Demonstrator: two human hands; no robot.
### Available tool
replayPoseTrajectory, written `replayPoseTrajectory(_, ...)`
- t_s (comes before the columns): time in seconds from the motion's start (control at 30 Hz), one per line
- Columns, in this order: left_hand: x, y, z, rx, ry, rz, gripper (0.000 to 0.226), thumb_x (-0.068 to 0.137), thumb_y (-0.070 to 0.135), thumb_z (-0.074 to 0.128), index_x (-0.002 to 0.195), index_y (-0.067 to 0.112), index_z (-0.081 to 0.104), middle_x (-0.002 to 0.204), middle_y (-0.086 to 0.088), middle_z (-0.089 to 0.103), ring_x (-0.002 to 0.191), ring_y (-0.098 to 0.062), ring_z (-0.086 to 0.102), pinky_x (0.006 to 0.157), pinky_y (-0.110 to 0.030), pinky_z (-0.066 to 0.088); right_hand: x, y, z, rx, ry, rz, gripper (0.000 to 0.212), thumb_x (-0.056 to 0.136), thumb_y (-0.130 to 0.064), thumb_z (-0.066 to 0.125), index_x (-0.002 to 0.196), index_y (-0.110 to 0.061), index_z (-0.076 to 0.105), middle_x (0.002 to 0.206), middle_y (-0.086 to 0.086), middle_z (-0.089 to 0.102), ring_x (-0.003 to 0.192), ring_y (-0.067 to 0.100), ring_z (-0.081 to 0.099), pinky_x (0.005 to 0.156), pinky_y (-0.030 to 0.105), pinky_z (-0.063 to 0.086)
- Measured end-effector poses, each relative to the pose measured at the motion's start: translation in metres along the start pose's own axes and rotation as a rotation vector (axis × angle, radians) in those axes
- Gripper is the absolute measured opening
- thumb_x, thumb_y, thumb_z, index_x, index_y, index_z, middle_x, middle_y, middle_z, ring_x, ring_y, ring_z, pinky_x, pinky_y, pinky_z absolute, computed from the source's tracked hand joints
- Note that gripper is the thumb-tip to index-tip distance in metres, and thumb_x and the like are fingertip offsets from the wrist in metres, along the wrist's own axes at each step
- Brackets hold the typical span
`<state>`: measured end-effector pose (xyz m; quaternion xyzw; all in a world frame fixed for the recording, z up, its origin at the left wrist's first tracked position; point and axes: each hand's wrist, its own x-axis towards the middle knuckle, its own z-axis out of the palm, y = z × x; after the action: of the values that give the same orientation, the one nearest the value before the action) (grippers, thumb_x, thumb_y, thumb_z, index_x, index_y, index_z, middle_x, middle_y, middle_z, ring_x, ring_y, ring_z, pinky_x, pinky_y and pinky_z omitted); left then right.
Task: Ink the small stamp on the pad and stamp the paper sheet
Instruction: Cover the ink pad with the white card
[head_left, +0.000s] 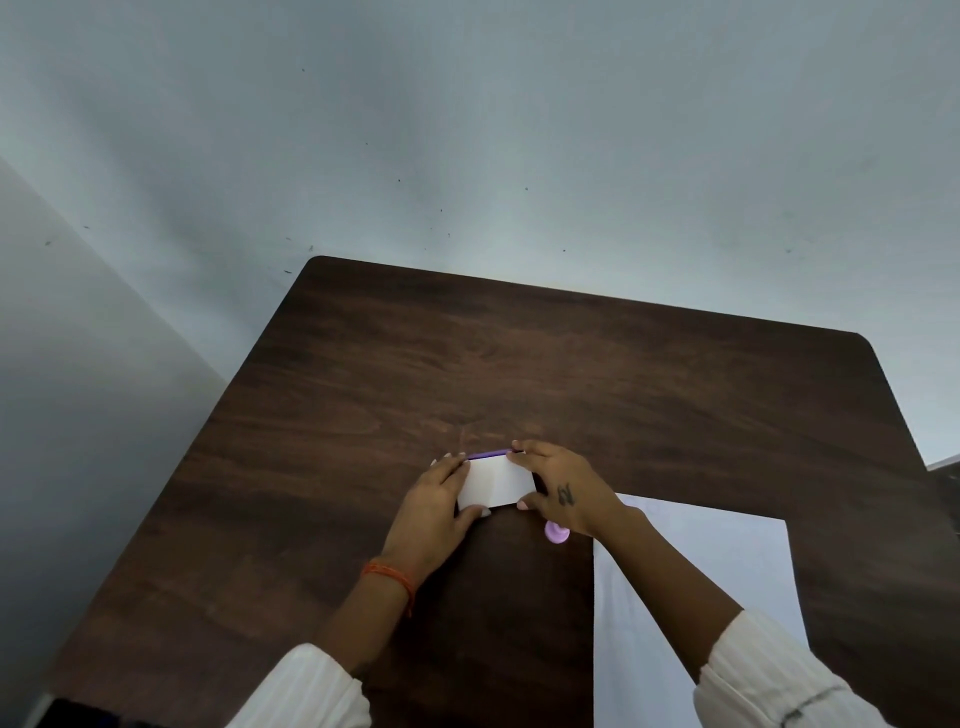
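Here, two hands, left hand (441, 499) and right hand (563, 491), grip one pad (496, 483).

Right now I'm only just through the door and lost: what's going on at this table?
A person has both hands on a small white ink pad box, left hand at one end and right hand at the other, apparently opening it. A purple edge shows along its far side. The small purple stamp sits untouched on the table beside the paper sheet. No stamp mark is visible on the paper.
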<state>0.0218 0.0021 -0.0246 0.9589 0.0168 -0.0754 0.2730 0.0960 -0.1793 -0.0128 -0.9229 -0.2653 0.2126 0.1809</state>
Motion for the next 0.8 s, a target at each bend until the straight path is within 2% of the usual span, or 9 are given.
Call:
replayPoseTrajectory(0.2, -0.0013, -0.0002, 0.0005, -0.033, 0.006, -0.023, 0.066, 0.084, 0.037, 0.060, 0.139, 0.016, 0.031, 0.155, 0.000, 0.019, 0.139, -0.019, 0.025, 0.113, -0.034, 0.024, 0.0012, -0.0038, -0.0043, -0.020, -0.016, 0.001, 0.065, 0.082, -0.022, 0.065, 0.139, -0.017, 0.033, 0.150, 0.004, 0.033, 0.136, 0.022, 0.030, 0.112, 0.034, 0.026)
replayPoseTrajectory(0.37, -0.0001, -0.0009, 0.0007, -0.082, 0.014, -0.043, 0.065, 0.082, 0.037, 0.063, 0.137, 0.017, 0.035, 0.153, -0.001, 0.026, 0.137, -0.019, 0.028, 0.112, -0.033, 0.025, 0.0022, -0.0050, -0.0070, -0.040, -0.022, -0.009, 0.063, 0.082, -0.021, 0.065, 0.137, -0.016, 0.035, 0.148, 0.007, 0.037, 0.135, 0.023, 0.033, 0.110, 0.034, 0.028)
replayPoseTrajectory(0.53, -0.0027, -0.0022, 0.0039, -0.095, 0.016, -0.061, 0.068, 0.083, 0.039, 0.061, 0.139, 0.020, 0.029, 0.153, 0.000, 0.026, 0.138, -0.021, 0.027, 0.112, -0.032, 0.024, 0.0027, -0.0059, -0.0074, -0.046, -0.018, -0.005, 0.063, 0.081, -0.021, 0.066, 0.137, -0.017, 0.036, 0.147, 0.006, 0.038, 0.133, 0.023, 0.035, 0.110, 0.035, 0.030)
replayPoseTrajectory(0.8, -0.0046, -0.0037, 0.0037, -0.110, 0.062, -0.037, 0.067, 0.084, 0.038, 0.060, 0.140, 0.019, 0.029, 0.150, -0.001, 0.032, 0.135, -0.017, 0.033, 0.109, -0.028, 0.028, 0.0026, -0.0069, -0.0071, -0.052, -0.002, -0.048, 0.062, 0.082, -0.021, 0.064, 0.137, -0.018, 0.036, 0.150, 0.003, 0.033, 0.135, 0.022, 0.032, 0.111, 0.035, 0.028)
